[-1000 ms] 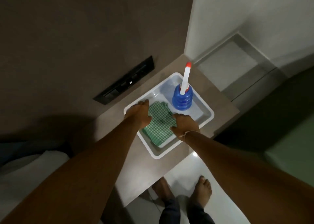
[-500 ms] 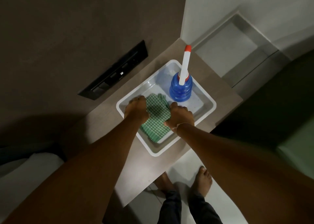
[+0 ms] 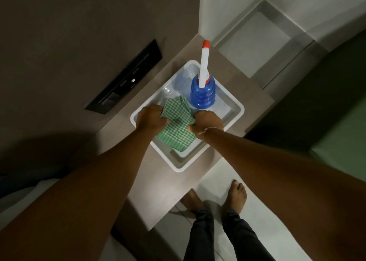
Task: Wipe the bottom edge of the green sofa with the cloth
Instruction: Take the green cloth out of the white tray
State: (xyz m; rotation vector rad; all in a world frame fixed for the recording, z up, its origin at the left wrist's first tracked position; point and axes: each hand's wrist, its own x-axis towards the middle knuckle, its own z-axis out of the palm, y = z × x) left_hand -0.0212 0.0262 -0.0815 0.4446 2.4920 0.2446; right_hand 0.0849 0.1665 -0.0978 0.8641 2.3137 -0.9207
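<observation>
The green checked cloth [image 3: 176, 126] lies folded in the near half of the white tray [image 3: 236, 110] on the ledge, gripped at its left side by the left hand [image 3: 151, 118] and at its right by the right hand [image 3: 208, 124]. It should be lifted clear of the blue bottle [image 3: 202, 94] just beyond, to avoid tipping it. The green sofa [image 3: 344, 140] is seen at right.

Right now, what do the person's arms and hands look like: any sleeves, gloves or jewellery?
Both forearms are bare, with no sleeves in view and no gloves. The left hand shows no ring or band. The right hand has a thin, light thread tied around the wrist. No watch or markings are visible in this dim light.
</observation>
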